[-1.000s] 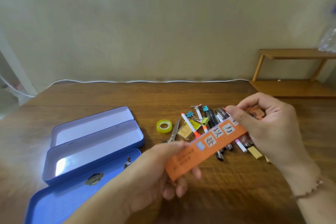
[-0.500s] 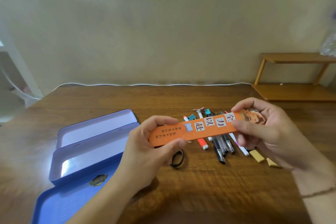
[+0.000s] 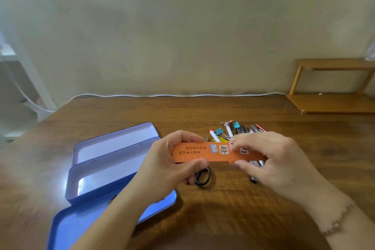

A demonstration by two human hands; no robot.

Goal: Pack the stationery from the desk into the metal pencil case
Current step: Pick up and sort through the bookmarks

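At the left of the desk: the open blue metal pencil case (image 3: pixel 113 168) lies on the wooden desk (image 3: pixel 223 111), with its pale inner compartments facing up and its blue lid (image 3: pixel 67 227) lying flat nearest the camera.
Left hand: the left hand (image 3: pixel 172 160) pinches the left end of the orange strip, thumb on the near edge and fingers curled over the far edge, holding it above the desk.
Orange strip: a long orange card strip (image 3: pixel 205 153), a bookmark or ruler (which one cannot be told), printed with characters in white squares, is held level between both hands, just right of the case and above the scissors.
Scissors: black-handled scissors (image 3: pixel 203 176) lie on the desk under the strip; one loop shows below the left thumb and the blade tip above the strip.
Right hand: the right hand (image 3: pixel 269 158) grips the right end of the strip, fingers curled over its top face and thumb beneath; a bead bracelet (image 3: pixel 336 221) circles the wrist.
Loose stationery: pens (image 3: pixel 253 130), markers and teal binder clips (image 3: pixel 219 131) lie in a cluster beyond the right hand, partly hidden by it.
Far right: a wooden shelf (image 3: pixel 332 87) stands against the wall.
Rear edge: a white cable (image 3: pixel 182 95) runs along the desk's back edge.
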